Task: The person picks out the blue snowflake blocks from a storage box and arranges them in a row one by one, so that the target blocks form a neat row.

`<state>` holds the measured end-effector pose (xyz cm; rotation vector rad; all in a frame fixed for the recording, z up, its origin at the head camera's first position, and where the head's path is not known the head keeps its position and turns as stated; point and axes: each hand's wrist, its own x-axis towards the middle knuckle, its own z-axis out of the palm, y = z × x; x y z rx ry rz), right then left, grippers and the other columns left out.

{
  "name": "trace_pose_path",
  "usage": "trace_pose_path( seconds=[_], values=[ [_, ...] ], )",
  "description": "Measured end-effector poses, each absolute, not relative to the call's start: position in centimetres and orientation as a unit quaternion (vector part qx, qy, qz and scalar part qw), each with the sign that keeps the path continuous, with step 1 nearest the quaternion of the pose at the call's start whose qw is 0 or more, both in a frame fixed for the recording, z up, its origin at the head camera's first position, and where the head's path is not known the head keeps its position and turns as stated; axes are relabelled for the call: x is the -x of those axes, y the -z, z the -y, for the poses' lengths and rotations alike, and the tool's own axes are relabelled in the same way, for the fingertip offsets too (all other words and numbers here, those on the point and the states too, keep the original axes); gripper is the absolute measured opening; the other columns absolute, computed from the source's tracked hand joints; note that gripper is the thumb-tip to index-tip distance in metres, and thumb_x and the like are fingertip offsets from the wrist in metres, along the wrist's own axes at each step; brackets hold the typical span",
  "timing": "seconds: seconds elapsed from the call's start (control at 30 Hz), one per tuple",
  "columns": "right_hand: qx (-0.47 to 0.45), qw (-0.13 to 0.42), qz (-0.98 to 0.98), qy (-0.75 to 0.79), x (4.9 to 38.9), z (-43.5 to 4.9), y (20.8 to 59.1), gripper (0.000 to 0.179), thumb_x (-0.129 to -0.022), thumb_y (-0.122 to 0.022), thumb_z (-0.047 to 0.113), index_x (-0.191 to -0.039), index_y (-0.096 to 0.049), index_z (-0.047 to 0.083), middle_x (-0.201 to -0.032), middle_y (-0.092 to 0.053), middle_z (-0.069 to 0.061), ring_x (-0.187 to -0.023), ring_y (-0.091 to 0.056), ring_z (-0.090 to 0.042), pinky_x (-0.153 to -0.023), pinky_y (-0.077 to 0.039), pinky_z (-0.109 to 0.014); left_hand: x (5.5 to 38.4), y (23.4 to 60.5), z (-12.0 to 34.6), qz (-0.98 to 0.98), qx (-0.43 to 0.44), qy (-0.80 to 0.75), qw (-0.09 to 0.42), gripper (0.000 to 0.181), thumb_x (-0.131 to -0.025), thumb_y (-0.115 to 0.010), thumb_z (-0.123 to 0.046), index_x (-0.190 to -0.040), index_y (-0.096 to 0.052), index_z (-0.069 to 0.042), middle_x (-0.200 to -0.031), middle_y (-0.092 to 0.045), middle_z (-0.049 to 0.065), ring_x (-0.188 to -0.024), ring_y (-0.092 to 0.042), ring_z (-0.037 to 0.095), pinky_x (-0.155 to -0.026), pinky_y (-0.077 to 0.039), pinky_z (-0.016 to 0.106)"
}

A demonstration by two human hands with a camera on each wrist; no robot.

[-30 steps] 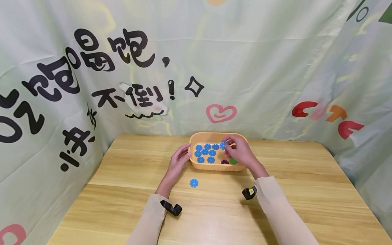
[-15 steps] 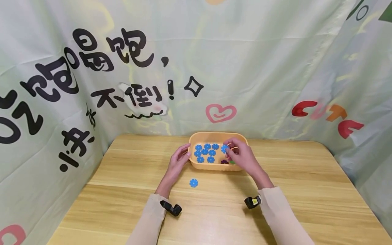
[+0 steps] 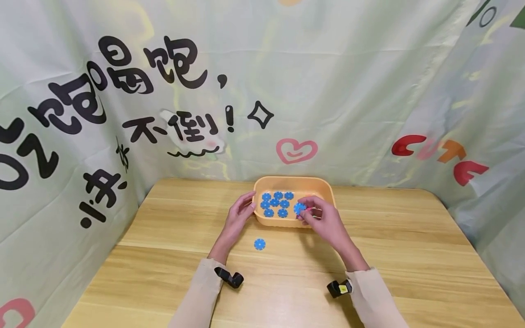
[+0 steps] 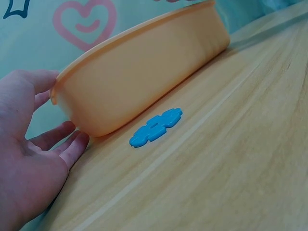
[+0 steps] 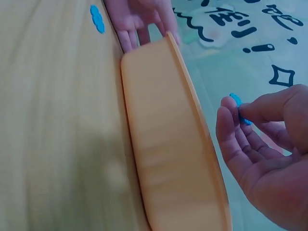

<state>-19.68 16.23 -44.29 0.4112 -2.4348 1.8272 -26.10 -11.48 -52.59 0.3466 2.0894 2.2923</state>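
Between thumb and fingertips my right hand (image 3: 328, 223) pinches a blue snowflake disc (image 3: 299, 208), held above the front right part of an orange plastic basket (image 3: 262, 222). The right wrist view shows that disc (image 5: 236, 100) edge-on, higher than the basket rim. My left hand (image 3: 238, 214) rests against the basket's left end; in the left wrist view its fingers (image 4: 43, 81) are spread and touch the rim and the lower wall. Several blue snowflake discs (image 3: 275, 202) lie in the left half of the basket. Pink pieces show partly behind my right fingers.
A single blue snowflake disc (image 3: 259, 244) lies flat on the wooden table (image 3: 184, 218) in front of the basket. A printed curtain (image 3: 348, 91) hangs right behind the table and along both sides. Each wrist carries a small black camera (image 3: 339, 288).
My right hand has drawn back toward the basket's front with the blue snowflake disc pinched in it, now covering the green and purple pieces. My left hand stays in place.
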Motion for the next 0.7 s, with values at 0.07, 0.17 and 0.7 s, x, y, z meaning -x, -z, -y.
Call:
trace_pose_path(
  seconds=[0.07,0.17,0.7],
  values=[
    [-0.14,0.029,0.789,-0.598,19.3,-16.2,44.4,0.026,-0.096,-0.066,-0.006,-0.122,-0.066,-0.003,-0.104,-0.065,-0.023,-0.082,-0.073,-0.028,-0.071,-0.064,-0.036,26.1,52.6,11.5,-0.669,-0.112,-0.735,0.01,0.044,-0.104,-0.064,-0.026,-0.146,-0.056,-0.014,-0.147,-0.052,0.015,-0.135,-0.052,0.031,-0.104,-0.051,0.031],
    [-0.138,0.022,0.785,-0.604,18.9,-16.1,44.4,0.027,-0.095,-0.068,-0.006,-0.121,-0.067,-0.002,-0.105,-0.064,-0.021,-0.082,-0.074,-0.027,-0.073,-0.064,-0.04,26.0,52.5,11.5,-0.671,-0.11,-0.733,0.01,0.043,-0.104,-0.064,-0.026,-0.145,-0.057,-0.015,-0.147,-0.052,0.014,-0.135,-0.052,0.03,-0.105,-0.051,0.033],
    [-0.143,0.001,0.803,-0.578,18.1,-14.6,44.8,0.034,-0.087,-0.078,-0.006,-0.119,-0.07,-0.001,-0.102,-0.067,-0.016,-0.091,-0.066,-0.027,-0.076,-0.06,-0.024,26.0,52.2,11.6,-0.673,-0.117,-0.73,0.016,0.046,-0.103,-0.065,-0.032,-0.146,-0.056,-0.017,-0.146,-0.053,0.014,-0.134,-0.052,0.029,-0.105,-0.051,0.034]
  ],
)
